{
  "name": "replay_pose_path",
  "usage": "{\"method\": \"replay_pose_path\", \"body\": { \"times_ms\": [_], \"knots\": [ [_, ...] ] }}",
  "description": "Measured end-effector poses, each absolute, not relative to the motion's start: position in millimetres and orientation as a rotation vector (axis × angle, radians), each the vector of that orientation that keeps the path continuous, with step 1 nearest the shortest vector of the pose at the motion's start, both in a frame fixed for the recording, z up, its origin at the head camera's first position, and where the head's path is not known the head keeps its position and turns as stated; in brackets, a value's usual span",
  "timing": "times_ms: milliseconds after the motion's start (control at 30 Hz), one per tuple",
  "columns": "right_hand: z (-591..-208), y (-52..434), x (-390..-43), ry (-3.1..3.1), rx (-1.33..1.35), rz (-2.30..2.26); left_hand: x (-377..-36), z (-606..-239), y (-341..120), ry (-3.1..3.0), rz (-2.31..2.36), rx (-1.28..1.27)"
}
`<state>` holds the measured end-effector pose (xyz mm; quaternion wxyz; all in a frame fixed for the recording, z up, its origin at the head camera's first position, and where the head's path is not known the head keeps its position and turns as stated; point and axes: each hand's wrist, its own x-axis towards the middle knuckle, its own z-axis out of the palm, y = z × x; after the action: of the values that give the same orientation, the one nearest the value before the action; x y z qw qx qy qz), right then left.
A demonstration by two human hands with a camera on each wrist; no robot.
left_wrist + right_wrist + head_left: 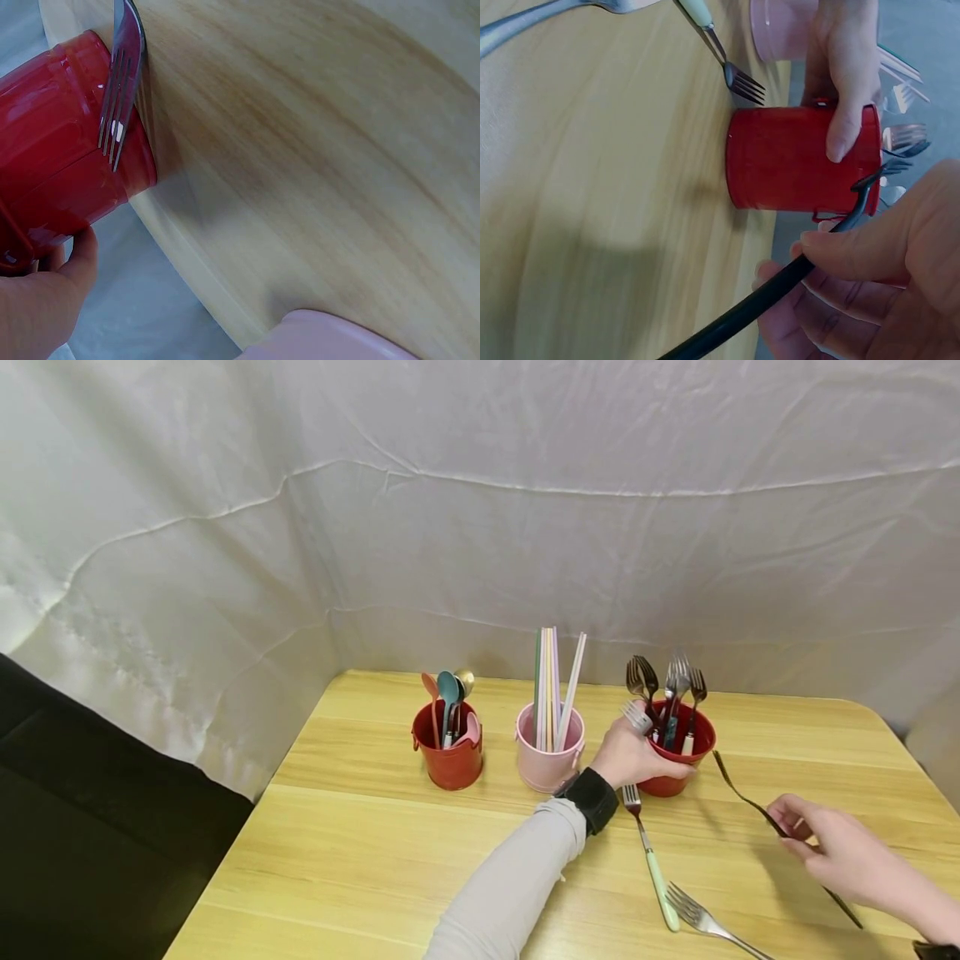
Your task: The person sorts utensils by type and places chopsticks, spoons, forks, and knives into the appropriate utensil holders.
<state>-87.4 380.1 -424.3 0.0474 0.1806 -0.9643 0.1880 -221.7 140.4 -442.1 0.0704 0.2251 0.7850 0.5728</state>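
Observation:
My left hand (pixel 628 758) grips the right-hand red bucket (pixel 663 787) near its rim, with the thumb across its front in the right wrist view. Several metal forks (pixel 678 681) stand tines up in this bucket, one leaning out over the left hand. To the right, my right hand (pixel 843 852) pinches a black fork (pixel 742 307) between thumb and fingers. Its tines point toward the bucket and overlap it in the right wrist view. On the table in front of the bucket lie a green-handled fork (pixel 658 885) and a silver fork (pixel 697 917).
A pink bucket (pixel 542 770) with long thin pastel sticks (pixel 551 693) stands left of the left hand. Further left is another red bucket (pixel 453 768) holding several spoons (pixel 447 687). Pale fabric (pixel 600 543) hangs behind the wooden table (pixel 360 852); something black (pixel 90 827) is at far left.

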Motion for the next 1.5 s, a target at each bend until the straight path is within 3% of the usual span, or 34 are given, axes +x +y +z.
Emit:
{"method": "replay_pose_path", "body": {
  "times_ms": [433,633,1200,1500],
  "knots": [
    [-412,369,-98,-2.771,0.528,0.712,-221,-442,141,2.376,1.712,0.638],
    [-398,360,-105,-2.646,0.395,0.885,-222,-443,142,2.347,1.735,0.635],
    [-352,324,-138,-2.185,0.235,1.276,-223,-442,142,2.385,1.707,0.619],
    [-350,305,-165,-1.993,0.182,1.492,-222,-441,142,2.437,1.648,0.625]
  ]
}}
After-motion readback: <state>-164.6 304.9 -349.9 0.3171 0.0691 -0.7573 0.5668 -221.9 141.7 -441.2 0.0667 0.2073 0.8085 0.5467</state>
